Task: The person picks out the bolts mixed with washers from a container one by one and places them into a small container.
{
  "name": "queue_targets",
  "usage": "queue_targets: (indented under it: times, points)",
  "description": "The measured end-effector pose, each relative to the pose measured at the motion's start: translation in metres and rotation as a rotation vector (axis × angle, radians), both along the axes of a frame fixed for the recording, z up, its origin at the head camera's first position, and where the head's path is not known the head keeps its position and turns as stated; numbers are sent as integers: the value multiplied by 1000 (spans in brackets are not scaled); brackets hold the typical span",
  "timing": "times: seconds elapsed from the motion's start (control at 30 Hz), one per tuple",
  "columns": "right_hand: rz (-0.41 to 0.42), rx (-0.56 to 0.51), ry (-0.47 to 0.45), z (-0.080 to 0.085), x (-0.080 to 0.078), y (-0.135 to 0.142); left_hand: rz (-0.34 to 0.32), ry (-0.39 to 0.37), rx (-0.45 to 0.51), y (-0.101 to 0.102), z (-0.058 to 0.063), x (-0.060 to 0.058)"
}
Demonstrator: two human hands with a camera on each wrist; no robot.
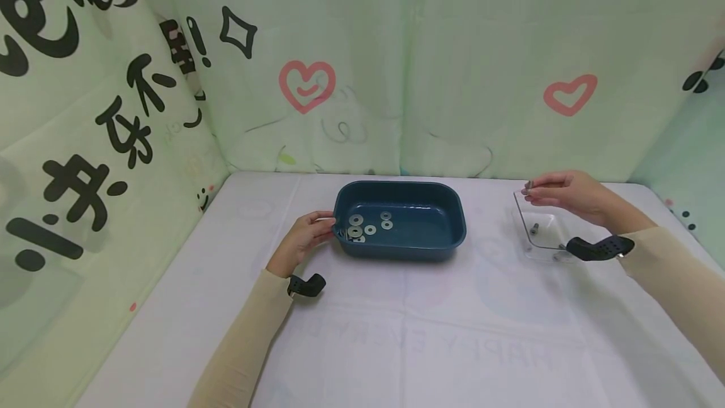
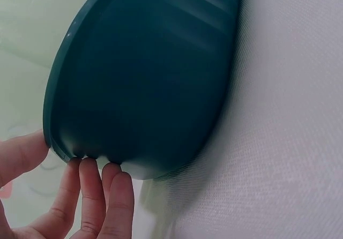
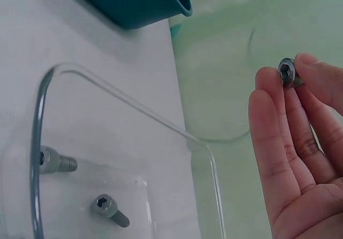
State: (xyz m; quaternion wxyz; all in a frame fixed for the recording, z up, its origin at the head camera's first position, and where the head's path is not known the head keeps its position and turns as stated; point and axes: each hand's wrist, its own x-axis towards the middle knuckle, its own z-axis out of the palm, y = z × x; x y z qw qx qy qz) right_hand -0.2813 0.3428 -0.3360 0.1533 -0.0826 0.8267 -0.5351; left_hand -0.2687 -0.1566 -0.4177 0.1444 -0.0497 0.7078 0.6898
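Observation:
At the left end of a dark teal plastic tray (image 1: 408, 252), my left hand (image 1: 308, 235) grips the rim. The left wrist view has its thumb at the rim's edge and the fingertips (image 2: 122, 180) against the outer wall. Several flat metal washers (image 1: 355, 232) lie in the tray's left half. My right hand (image 1: 574, 197) is raised over the far side of a clear plastic box (image 1: 516, 206). Between thumb and fingers it pinches a hex-socket bolt (image 3: 287, 73), its head facing the camera. Inside the box lie more socket-head bolts (image 3: 111, 209).
A white cloth (image 1: 430, 326) covers the table. The tray stands near the back edge, with the box to its right. Pale green curtains (image 1: 464, 80) with printed hearts and black characters hang behind and along both sides. Each wrist wears a black strap (image 1: 600, 248).

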Motion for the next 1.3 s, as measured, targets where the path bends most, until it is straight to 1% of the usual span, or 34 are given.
queue_targets:
  times: [0.33, 0.5, 0.7, 0.97, 1.3]
  points:
    - [-32, 16, 12, -7, 9, 29, -4, 0, 3, 0, 0, 0]
    - [-55, 29, -1, -11, 12, 39, -10, 4, 9, -2, 0, 0]
    - [-77, 32, -9, -15, 16, 49, -15, 5, 20, -1, 1, 1]
    - [-102, 70, -46, -18, 22, 62, -14, 5, 21, -1, 2, 3]
    - [-121, 66, -40, -20, 28, 73, -13, 7, 14, 0, 3, 3]
